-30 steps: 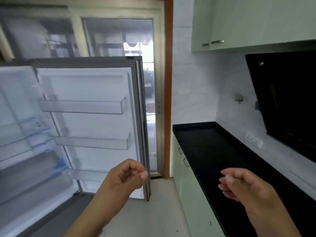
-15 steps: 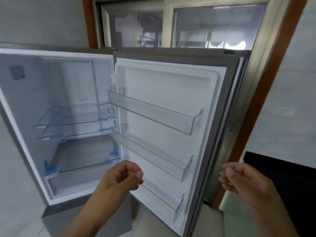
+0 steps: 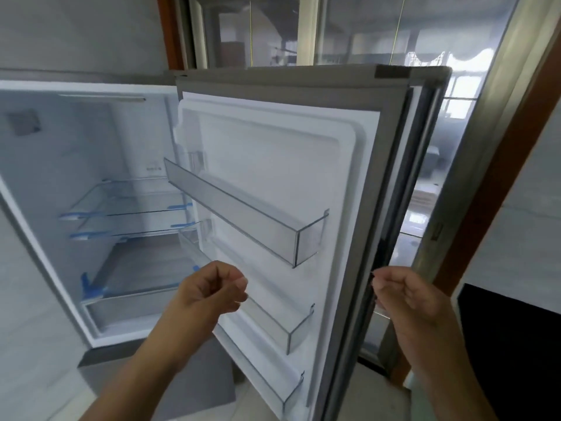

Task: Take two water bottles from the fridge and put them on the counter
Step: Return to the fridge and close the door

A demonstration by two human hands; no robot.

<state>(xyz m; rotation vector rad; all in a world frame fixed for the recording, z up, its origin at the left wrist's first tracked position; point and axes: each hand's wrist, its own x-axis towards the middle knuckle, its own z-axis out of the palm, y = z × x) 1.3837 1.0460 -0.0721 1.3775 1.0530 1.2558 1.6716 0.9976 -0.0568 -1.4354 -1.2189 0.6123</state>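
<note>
The fridge (image 3: 60,153) stands open in front of me, its white interior lit. Its glass shelves (image 3: 127,205) and the clear door bins (image 3: 243,214) hold nothing that I can see; no water bottle shows anywhere. The open door (image 3: 288,141) swings out toward me on the right. My left hand (image 3: 212,291) hovers in front of the door's lower bins, fingers curled shut and holding nothing. My right hand (image 3: 406,294) hangs loosely curled beside the door's outer edge, also holding nothing. A corner of the black counter (image 3: 510,344) shows at the far right.
Behind the fridge is a glass sliding door (image 3: 349,31) with a wood-coloured frame (image 3: 491,208). A grey tiled wall (image 3: 27,344) lies to the left. The pale floor (image 3: 364,399) shows below the fridge door.
My view has swung left from the counter to the open fridge and moved closer. Both hands stay raised and curled, holding nothing throughout.
</note>
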